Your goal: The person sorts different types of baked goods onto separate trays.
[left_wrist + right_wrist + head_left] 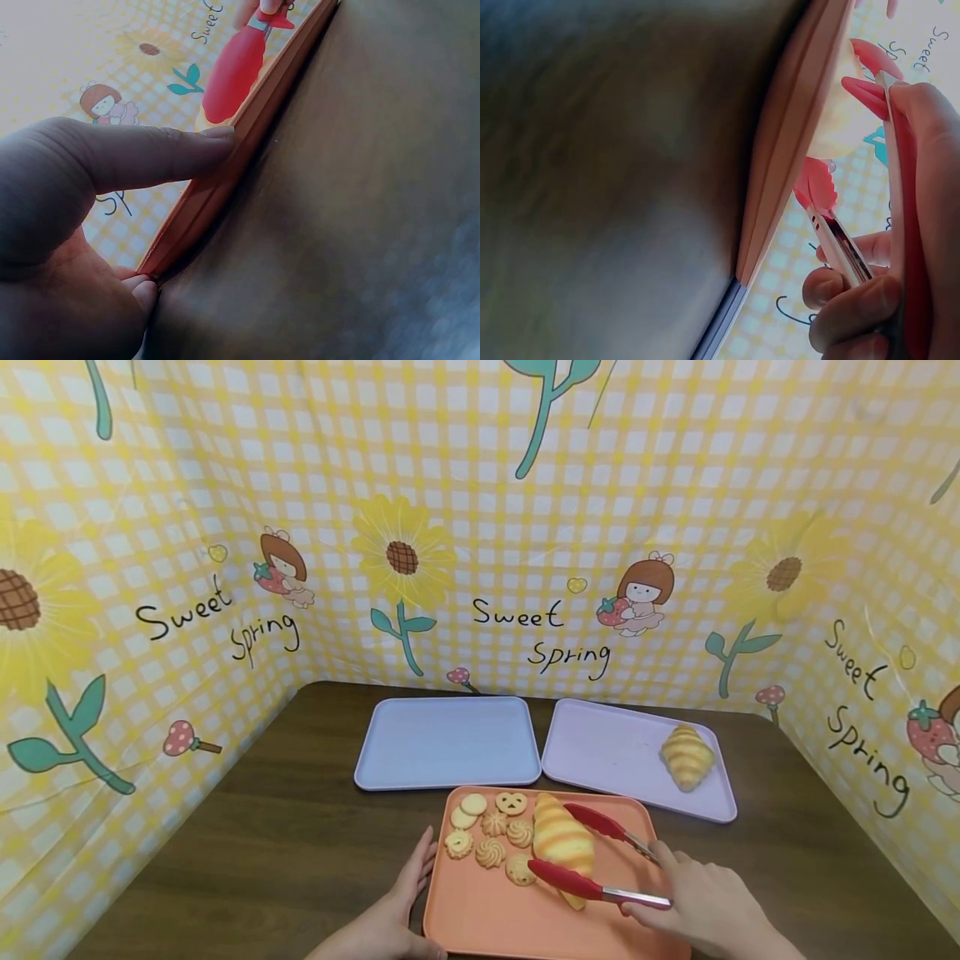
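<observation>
Person's right hand (712, 897) is gripping tongs (566, 881), fingers curling round the metal arms; the red tips are standing apart, one on each side of the near croissant (562, 839). From where I'm standing, can't tell if they're squeezing it. That croissant is lying lengthwise on the orange tray (480, 922), just right of the cookies (491, 853). Left hand (390, 910) is bracing the same tray at its near left corner, fingers stretching straight along the left side, thumb lying across the near rim in the left wrist view. Eight cookies are sitting in the tray's far left part: plain rounds, swirls, one pretzel-shaped. Behind, a blue tray (442, 743) is lying on the left, a lilac tray (600, 752) on the right, carrying a second croissant (686, 758) at its right end. All three trays are resting on a dark wood counter (225, 860); yellow checked cloth (480, 527) is hanging around it
</observation>
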`<state>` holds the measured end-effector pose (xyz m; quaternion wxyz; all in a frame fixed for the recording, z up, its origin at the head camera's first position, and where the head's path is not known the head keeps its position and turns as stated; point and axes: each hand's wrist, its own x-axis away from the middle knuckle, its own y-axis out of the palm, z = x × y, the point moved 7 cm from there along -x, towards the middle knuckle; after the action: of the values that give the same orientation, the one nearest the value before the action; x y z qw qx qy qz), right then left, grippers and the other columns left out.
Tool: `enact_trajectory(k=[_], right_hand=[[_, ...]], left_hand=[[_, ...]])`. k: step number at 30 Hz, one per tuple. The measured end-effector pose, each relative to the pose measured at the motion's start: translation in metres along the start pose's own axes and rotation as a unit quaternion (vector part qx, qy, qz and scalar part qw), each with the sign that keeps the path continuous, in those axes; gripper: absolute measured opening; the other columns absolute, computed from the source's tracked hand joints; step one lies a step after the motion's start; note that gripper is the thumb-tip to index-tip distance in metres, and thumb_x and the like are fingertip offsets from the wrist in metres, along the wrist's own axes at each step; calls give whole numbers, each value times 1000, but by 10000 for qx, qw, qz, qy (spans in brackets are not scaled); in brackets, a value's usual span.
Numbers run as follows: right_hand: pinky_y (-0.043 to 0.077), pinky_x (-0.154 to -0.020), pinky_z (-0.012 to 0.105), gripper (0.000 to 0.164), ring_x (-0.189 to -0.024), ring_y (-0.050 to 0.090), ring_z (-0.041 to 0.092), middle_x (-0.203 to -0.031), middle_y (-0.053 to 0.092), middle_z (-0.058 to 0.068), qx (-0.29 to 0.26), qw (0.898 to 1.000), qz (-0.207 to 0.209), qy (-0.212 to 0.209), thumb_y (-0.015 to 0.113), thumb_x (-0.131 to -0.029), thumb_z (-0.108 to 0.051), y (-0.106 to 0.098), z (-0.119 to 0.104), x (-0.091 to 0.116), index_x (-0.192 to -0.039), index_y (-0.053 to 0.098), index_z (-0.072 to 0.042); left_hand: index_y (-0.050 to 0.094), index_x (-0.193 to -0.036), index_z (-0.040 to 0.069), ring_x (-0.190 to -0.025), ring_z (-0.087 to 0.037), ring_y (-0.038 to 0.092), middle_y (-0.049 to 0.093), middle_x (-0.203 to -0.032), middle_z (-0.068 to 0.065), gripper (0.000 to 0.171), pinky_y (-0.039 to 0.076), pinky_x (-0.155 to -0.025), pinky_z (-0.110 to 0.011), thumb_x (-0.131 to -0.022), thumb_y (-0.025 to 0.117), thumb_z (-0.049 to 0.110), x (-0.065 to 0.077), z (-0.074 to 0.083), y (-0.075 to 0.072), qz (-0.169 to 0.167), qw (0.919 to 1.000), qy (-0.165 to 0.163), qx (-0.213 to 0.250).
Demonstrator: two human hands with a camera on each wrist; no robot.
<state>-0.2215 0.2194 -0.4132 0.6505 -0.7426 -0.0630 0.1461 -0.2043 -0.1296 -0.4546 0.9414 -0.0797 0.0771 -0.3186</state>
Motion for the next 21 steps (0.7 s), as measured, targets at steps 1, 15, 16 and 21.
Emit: enact_trajectory(k=[1, 15, 16, 21], right_hand=[[46, -53, 36, 84, -62, 58, 14, -75, 54, -7, -14, 10000, -36, 22, 65, -70, -82, 1, 0, 0, -120, 58, -14], [47, -53, 38, 87, -57, 54, 16, -71, 50, -3, 10, 9983, -510, 293, 61, -74, -81, 3, -7, 2, -125, 59, -10], [47, -53, 38, 87, -57, 54, 17, -71, 49, -3, 32, 9983, -502, 284, 61, -74, -80, 2, -8, 3, -125, 59, -10], [45, -50, 36, 80, -55, 51, 17, -68, 47, -2, 177, 9985, -450, 240, 60, -77, -79, 0, -13, 4, -119, 59, -11]], left_hand=[[-24, -151, -2, -141, -57, -4, -8, -155, -40, 133, 19, -103, -11, -76, 85, 2, 0, 0, 0, 2, 10000, -25, 21], [-24, -154, 3, -144, -51, -6, -9, -157, -36, 134, 19, -101, -8, -75, 85, 4, -1, -5, 0, 65, 9990, -414, 139], [-24, -154, 4, -144, -51, -6, -9, -157, -35, 134, 19, -100, -8, -75, 84, 4, -1, -5, 0, 72, 9988, -459, 161], [-23, -154, 5, -144, -51, -6, -8, -158, -35, 134, 19, -100, -8, -74, 85, 4, -2, -6, 0, 100, 9985, -517, 165]])
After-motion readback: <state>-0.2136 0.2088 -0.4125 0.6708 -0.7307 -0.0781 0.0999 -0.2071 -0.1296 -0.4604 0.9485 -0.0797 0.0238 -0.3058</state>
